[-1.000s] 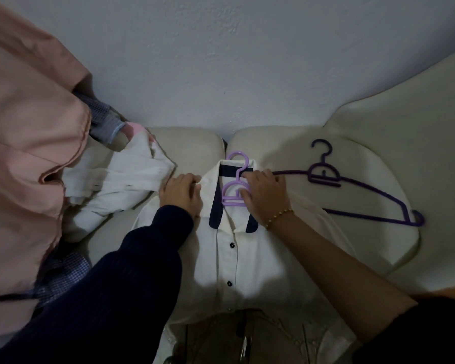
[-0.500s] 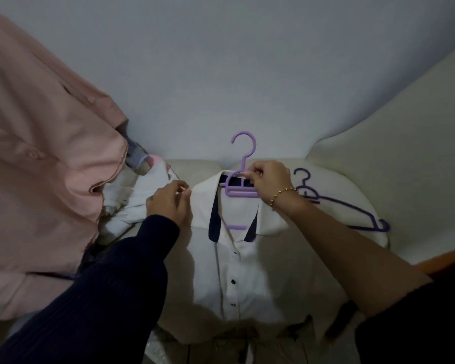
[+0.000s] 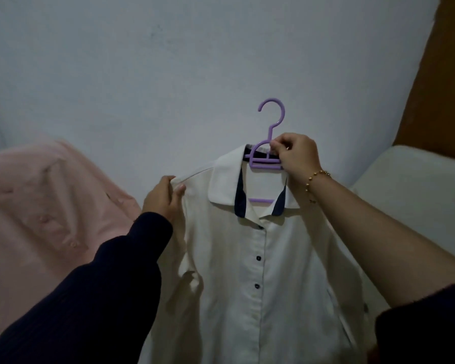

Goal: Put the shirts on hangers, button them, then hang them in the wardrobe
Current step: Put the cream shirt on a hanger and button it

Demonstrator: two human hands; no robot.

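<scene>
A white shirt [image 3: 260, 271] with dark collar lining and dark buttons hangs in the air in front of me on a light purple hanger [image 3: 269, 143]. Its front is buttoned down the placket. My right hand [image 3: 296, 156] grips the hanger just under the hook, at the collar. My left hand [image 3: 163, 199] pinches the shirt's left shoulder seam. The hanger's arms are hidden inside the shirt.
A pink shirt [image 3: 45, 219] lies heaped at the left. A cream sofa cushion [image 3: 415, 195] shows at the right, under a brown wooden panel [image 3: 436, 74]. A plain pale wall [image 3: 195, 61] fills the background.
Both hands have lifted the shirt on its hanger up off the sofa, and it now hangs upright. My view has tilted upward; the dark purple hanger on the sofa is out of sight.
</scene>
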